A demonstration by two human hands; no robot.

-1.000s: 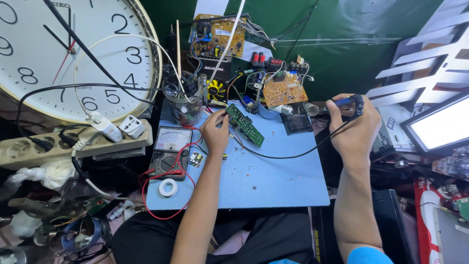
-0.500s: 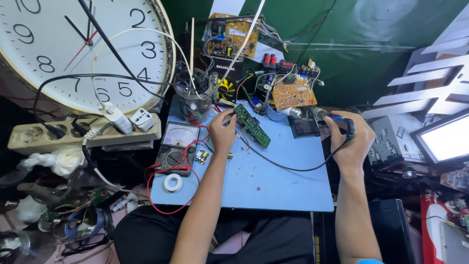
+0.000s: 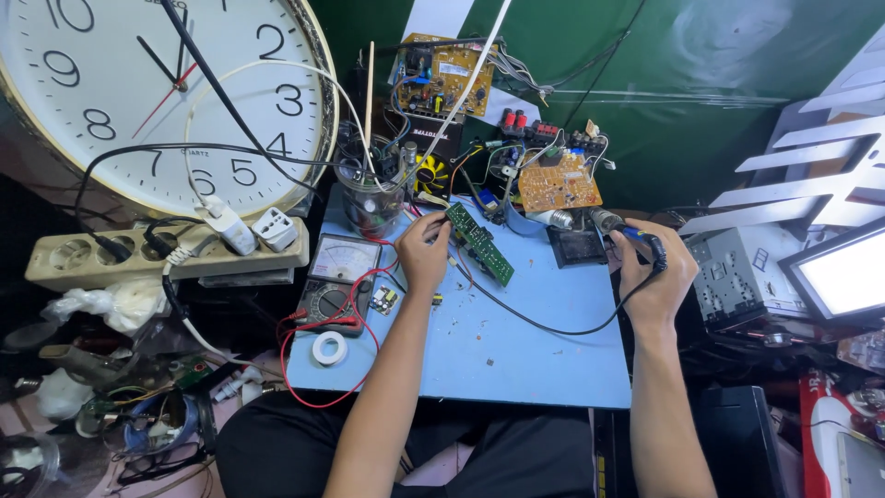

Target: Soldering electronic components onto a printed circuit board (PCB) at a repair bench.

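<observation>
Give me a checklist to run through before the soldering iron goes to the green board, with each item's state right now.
1. Left hand steadying the green board: ok, fingers on its near end.
2. Right hand gripping the soldering iron: ok, fist closed round the handle.
3. Iron tip away from the board: ok, it sits apart, to the right.
4. Iron cord off the board: not ok, it runs up to the board's lower edge.
5. Tip heated and tinned: cannot tell.
6. Blue mat bare before the board: ok, only small specks.
</observation>
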